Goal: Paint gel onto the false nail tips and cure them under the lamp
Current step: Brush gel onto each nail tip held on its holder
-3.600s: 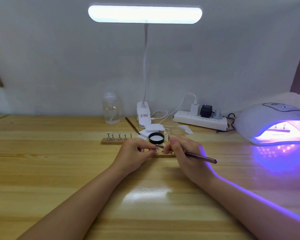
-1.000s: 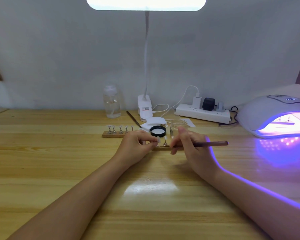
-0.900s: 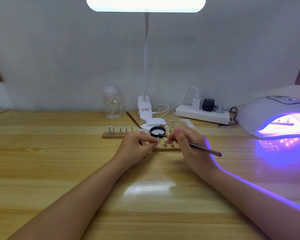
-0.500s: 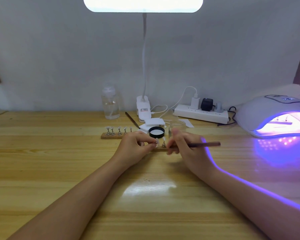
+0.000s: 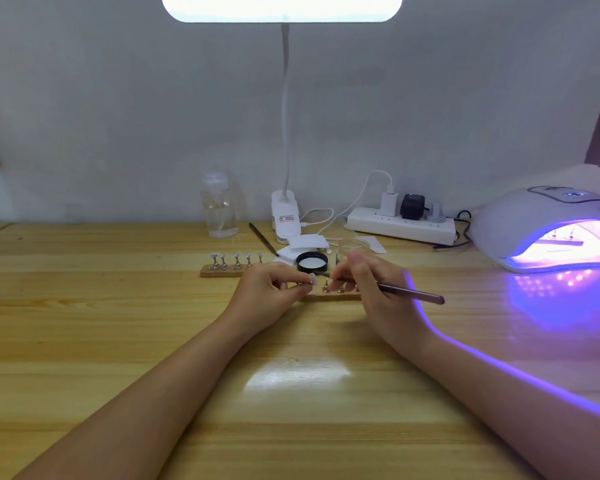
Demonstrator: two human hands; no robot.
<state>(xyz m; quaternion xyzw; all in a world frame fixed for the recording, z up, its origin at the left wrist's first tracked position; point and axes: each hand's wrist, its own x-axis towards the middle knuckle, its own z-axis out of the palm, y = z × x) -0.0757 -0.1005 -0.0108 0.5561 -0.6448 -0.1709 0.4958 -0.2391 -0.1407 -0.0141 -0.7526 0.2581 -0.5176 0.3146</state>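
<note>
My left hand (image 5: 269, 292) pinches a small stand with a pale false nail tip (image 5: 312, 280) at the left end of a wooden strip (image 5: 333, 297) that bears several metal stands. My right hand (image 5: 371, 289) grips a thin brown brush (image 5: 409, 293), its tip pointing left at the nail tip. A second wooden strip (image 5: 219, 271) with several nail tips lies to the left. The open gel jar (image 5: 311, 261), black-rimmed with white gel, stands just behind my hands. The curing lamp (image 5: 548, 230) glows purple at the right, with a strip inside.
Along the back stand a clear pump bottle (image 5: 219, 211), the desk lamp's clip base (image 5: 284, 216), a power strip (image 5: 400, 223) with plugs and cables, a spare brush (image 5: 262, 237), white pads (image 5: 307, 243) and a small glass jar (image 5: 352, 247).
The brush handle has swung between level and tilted down to the right as its tip works at the nail tip. My left hand has kept its pinch in place.
</note>
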